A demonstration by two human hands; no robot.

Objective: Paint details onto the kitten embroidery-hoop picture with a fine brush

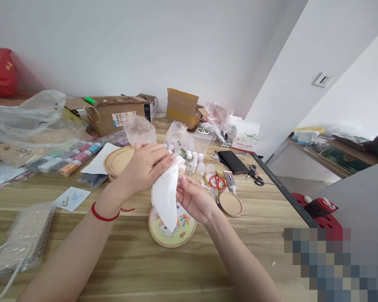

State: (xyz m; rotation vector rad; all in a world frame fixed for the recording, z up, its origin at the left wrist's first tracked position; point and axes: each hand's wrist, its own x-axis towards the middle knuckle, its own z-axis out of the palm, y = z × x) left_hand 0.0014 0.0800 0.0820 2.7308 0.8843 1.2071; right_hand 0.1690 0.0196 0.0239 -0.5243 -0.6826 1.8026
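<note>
Nearest the camera are the person's bare forearms [75,247], reaching from the lower edge to either side of the round framed picture [174,238], taken here as the landmark. That picture lies flat on the wooden table [138,272]. Left hand [153,163]: closed over the upper part of a white tissue [165,195], gripping it above the landmark. The tissue hangs over the landmark's upper middle; contact with it cannot be confirmed. Right hand [195,200]: fingers bent at the tissue's edge, above the landmark's right side; whether they pinch the tissue or a small item cannot be told.

Assessment: the tissue would be best managed gathered up, its loose end clear of the picture's surface, with both hands steady and any contact light. Small bottles [192,161] stand beyond the landmark, close behind the hands, so elbows and fingers call for short movements.

Limitations: the tissue covers much of the printed design; the left palm is out of sight. Bottle labels are unreadable. Well right of the landmark, a pixelated patch masks the corner.
</note>
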